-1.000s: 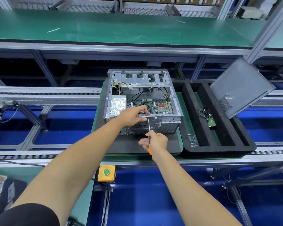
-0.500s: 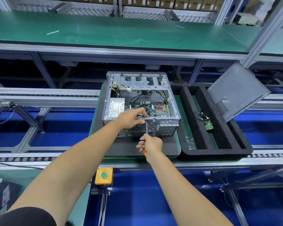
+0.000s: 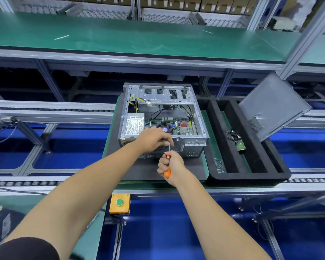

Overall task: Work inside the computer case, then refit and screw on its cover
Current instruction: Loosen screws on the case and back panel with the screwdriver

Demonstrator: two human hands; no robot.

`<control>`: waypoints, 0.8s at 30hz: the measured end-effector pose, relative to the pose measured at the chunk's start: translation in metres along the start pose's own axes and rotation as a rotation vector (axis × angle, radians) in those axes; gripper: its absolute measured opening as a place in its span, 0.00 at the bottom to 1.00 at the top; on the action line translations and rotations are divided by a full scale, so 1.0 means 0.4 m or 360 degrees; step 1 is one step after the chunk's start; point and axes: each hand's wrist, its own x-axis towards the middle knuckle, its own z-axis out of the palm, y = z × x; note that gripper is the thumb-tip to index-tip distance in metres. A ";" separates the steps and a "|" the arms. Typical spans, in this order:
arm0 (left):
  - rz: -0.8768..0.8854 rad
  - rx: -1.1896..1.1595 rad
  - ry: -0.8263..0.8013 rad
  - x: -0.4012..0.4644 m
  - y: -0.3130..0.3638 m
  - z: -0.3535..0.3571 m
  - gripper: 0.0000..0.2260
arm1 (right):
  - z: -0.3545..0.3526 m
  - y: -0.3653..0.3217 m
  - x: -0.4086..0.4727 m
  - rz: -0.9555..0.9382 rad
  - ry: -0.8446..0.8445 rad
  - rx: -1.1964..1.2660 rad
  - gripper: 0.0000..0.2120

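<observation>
An open silver computer case [image 3: 199, 126] lies on a dark mat [image 3: 143, 171], its motherboard, fan and power supply exposed. My left hand [image 3: 154, 138] rests on the case's near edge, fingers curled around the screwdriver's metal shaft. My right hand [image 3: 170, 165] grips the orange screwdriver [image 3: 167, 170] by its handle, just in front of the case, the shaft pointing up toward the near wall. The grey cover panel [image 3: 274, 106] leans tilted against the black foam tray [image 3: 251, 176] on the right.
The foam tray holds a small green part with cables [image 3: 239, 145] and a clear bag [image 3: 219, 165]. An orange box with a green button [image 3: 120, 203] sits below the conveyor edge. A green shelf [image 3: 139, 38] runs across the back. Roller rails flank the mat.
My right hand with the screwdriver has drawn slightly back and down from the case. My left hand stays on the near edge, and the view has shifted a little.
</observation>
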 end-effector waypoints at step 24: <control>0.0000 0.0017 -0.0063 -0.006 0.013 -0.013 0.07 | -0.053 0.056 -0.003 -0.0112 0.0176 0.0030 0.10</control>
